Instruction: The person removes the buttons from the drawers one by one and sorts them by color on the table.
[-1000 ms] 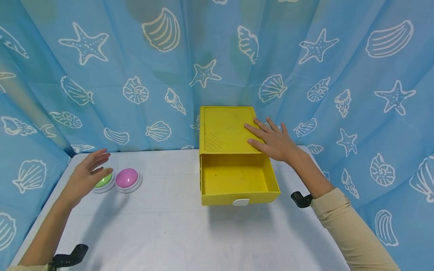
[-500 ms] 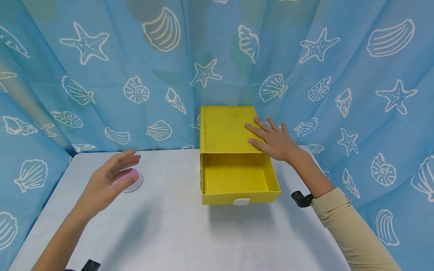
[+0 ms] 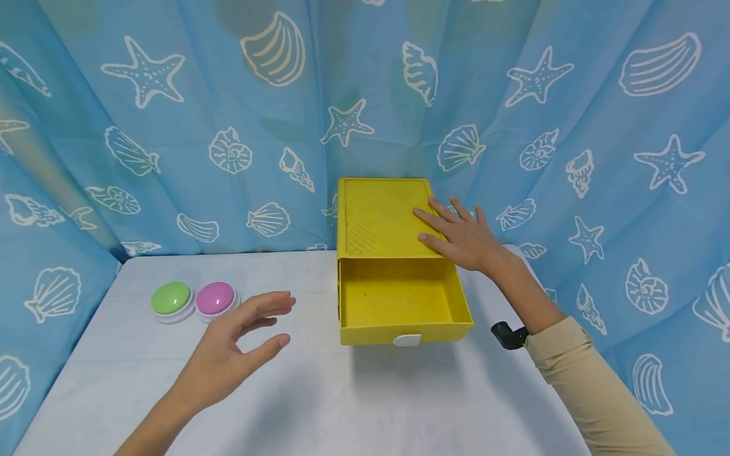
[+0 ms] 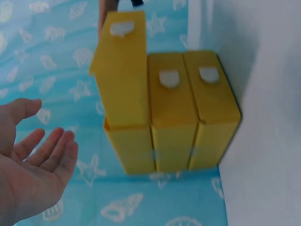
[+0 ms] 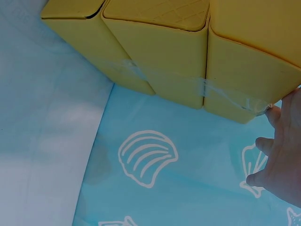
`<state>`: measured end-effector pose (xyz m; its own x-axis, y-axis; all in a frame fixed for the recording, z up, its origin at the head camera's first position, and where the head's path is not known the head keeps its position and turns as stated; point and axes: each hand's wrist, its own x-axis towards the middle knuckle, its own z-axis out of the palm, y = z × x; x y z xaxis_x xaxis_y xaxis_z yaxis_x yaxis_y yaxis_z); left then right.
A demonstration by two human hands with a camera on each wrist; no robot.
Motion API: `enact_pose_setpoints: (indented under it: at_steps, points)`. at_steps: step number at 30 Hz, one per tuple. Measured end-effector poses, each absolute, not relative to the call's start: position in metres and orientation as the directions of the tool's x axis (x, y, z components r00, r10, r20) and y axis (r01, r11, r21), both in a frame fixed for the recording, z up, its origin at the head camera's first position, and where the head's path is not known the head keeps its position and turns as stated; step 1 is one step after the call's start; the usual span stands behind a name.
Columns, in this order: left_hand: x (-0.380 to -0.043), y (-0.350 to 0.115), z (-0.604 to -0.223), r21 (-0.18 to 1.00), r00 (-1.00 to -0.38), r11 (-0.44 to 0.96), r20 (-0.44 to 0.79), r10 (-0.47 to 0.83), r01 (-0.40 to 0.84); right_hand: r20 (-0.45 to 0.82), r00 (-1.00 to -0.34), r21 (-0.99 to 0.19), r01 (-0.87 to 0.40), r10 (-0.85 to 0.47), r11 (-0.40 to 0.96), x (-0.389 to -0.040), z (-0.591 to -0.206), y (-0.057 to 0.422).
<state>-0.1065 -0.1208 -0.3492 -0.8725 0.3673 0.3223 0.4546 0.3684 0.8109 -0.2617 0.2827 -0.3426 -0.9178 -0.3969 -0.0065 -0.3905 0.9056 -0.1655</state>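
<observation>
while left hand [image 3: 222, 364] hovers, right hand [image 3: 463, 239] rests

green button [image 3: 170, 297] and pink button [image 3: 214, 297] sit on the table [image 3: 291, 269]; left hand is relaxed, empty; yellow drawer unit [image 3: 379, 218], top drawer [image 3: 371, 336] out, stands at the back; right hand lies splayed on its top, gripping nothing.

The drawer unit [image 3: 379, 215] is yellow, the curtain [image 3: 365, 63] blue with white shells [image 3: 268, 220] and starfish [image 3: 346, 123].

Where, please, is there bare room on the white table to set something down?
The table is bare between the purple button and the yellow drawer unit, and in front of the open top drawer; the left hand hovers over the near left. Crowded: the far left, with the green button too, and the unit's right edge, under the right hand.
</observation>
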Motion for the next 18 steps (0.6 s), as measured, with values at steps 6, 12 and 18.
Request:
enact_pose_setpoints:
  at_steps: [6,12,18]
  points:
    - [-0.094,-0.101,-0.353,0.854,-0.857,0.300,0.274,0.436,0.426,-0.024,-0.919,-0.168,-0.385,-0.394,0.908,-0.260,-0.340,0.283]
    - [-0.088,-0.078,-0.364,0.899,-0.860,0.275,0.180,0.478,0.342,-0.017,-0.918,-0.174,-0.388,-0.396,0.905,-0.261,-0.342,0.282]
    - [-0.083,-0.057,-0.380,0.911,-0.851,0.245,0.177,0.494,0.332,-0.006,-0.918,-0.178,-0.390,-0.397,0.903,-0.261,-0.342,0.282]
